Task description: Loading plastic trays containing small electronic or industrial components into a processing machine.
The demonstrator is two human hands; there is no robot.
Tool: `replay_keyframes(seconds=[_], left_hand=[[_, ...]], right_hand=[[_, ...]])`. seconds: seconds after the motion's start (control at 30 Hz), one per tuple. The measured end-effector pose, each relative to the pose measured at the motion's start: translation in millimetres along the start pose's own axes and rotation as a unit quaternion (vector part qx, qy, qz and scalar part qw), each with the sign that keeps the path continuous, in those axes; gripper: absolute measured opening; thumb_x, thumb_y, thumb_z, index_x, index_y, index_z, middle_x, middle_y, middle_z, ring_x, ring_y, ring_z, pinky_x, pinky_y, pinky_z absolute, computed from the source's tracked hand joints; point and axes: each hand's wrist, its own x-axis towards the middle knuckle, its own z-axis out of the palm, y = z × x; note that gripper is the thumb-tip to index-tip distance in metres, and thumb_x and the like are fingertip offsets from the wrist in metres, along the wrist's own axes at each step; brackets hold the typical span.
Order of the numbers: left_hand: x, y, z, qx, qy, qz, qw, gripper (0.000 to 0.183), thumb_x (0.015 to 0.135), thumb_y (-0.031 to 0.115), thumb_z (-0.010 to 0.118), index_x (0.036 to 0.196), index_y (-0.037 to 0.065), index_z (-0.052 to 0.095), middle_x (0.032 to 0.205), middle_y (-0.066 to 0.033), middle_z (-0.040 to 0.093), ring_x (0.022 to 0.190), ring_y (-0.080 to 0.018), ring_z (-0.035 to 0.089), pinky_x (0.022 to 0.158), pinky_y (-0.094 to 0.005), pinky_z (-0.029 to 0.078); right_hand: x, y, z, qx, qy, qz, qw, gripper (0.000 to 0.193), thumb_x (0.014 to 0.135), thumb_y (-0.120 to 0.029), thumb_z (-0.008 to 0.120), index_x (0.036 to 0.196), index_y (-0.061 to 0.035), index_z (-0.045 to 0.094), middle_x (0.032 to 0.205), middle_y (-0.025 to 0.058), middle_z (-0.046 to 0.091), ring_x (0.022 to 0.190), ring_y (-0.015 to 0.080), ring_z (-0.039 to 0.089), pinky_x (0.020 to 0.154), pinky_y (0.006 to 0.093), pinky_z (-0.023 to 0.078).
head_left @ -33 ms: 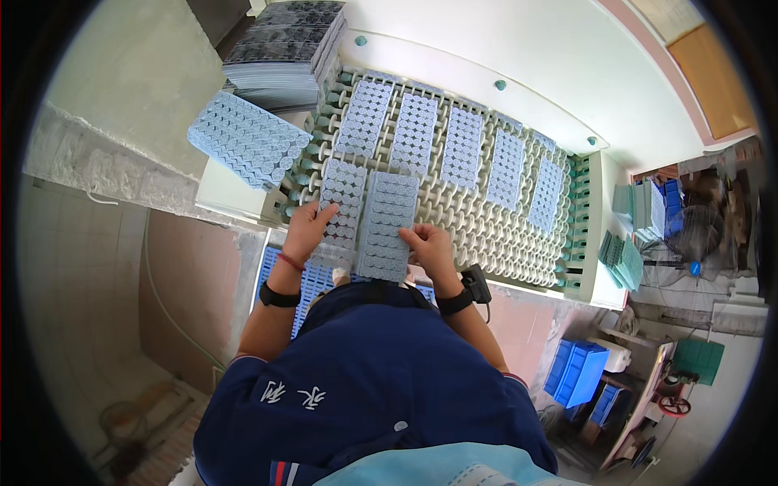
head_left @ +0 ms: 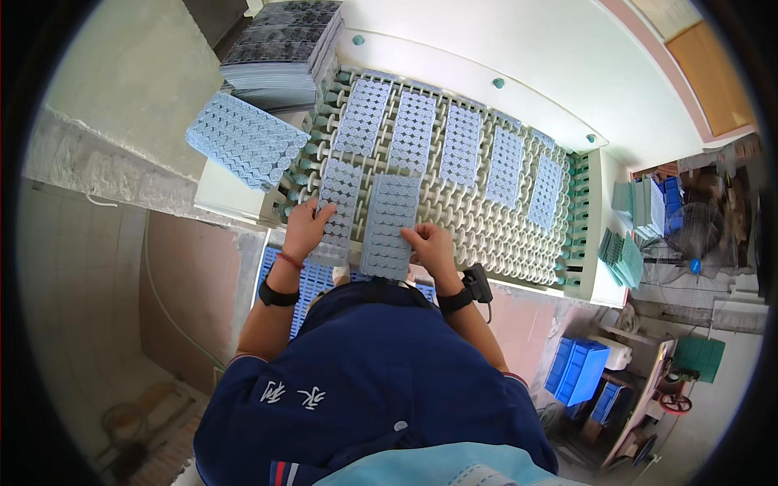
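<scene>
My left hand (head_left: 304, 233) grips the left edge of a pale blue panel (head_left: 340, 202) made of joined round discs, its thumb on top. That panel lies at the near left of a conveyor bed of white roller wheels (head_left: 486, 239). Close beside it, a thicker grey-blue stack of similar panels (head_left: 389, 227) reaches toward my waist. My right hand (head_left: 429, 245) pinches this stack by its right edge. Fingers under both edges are hidden. Farther back on the rollers several panels (head_left: 462, 146) lie in a spaced row.
At the left, a pile of pale blue panels (head_left: 243, 138) rests on the machine's corner. Behind it stands a tall stack of dark-topped sheets (head_left: 279, 40). Thin greenish panels (head_left: 620, 259) lean at the right end. Blue bins (head_left: 575, 370) and a fan (head_left: 695, 235) are farther right.
The gap between the panel at my left hand and the stack at my right hand has widened slightly. Both hands keep their grip.
</scene>
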Motion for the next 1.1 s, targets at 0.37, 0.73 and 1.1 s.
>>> replay_keyframes(seconds=[0.37, 0.73, 1.1], left_hand=[[-15, 17, 40, 0.420, 0.068, 0.320, 0.847, 0.060, 0.075, 0.031, 0.067, 0.123, 0.002, 0.045, 0.130, -0.0187, 0.040, 0.121, -0.0388, 0.035, 0.097, -0.0465, 0.032], [-12, 7, 66, 0.504, -0.149, 0.366, 0.768, 0.070, 0.072, 0.045, 0.065, 0.132, 0.020, 0.041, 0.142, -0.0124, 0.029, 0.134, -0.0275, 0.021, 0.108, -0.0518, 0.005], [-5, 25, 59, 0.473, -0.130, 0.329, 0.807, 0.074, 0.071, 0.047, 0.066, 0.133, 0.017, 0.039, 0.143, -0.0170, 0.024, 0.134, -0.0327, 0.017, 0.107, -0.0530, 0.006]], right_hand=[[-5, 2, -83, -0.118, 0.136, 0.007, 0.984, 0.024, 0.075, -0.019, 0.070, 0.074, 0.0035, 0.064, 0.061, 0.0055, 0.062, 0.048, 0.0080, 0.055, 0.040, 0.0221, 0.042], [-18, 13, -158, -0.122, 0.226, 0.031, 0.966, 0.025, 0.071, -0.020, 0.073, 0.076, 0.0033, 0.066, 0.057, 0.0030, 0.058, 0.045, 0.0063, 0.050, 0.038, 0.0208, 0.041], [-35, 26, -227, -0.127, 0.283, 0.029, 0.950, 0.022, 0.071, -0.020, 0.073, 0.070, 0.0008, 0.065, 0.056, -0.0008, 0.052, 0.046, 0.0052, 0.045, 0.041, 0.0191, 0.036]])
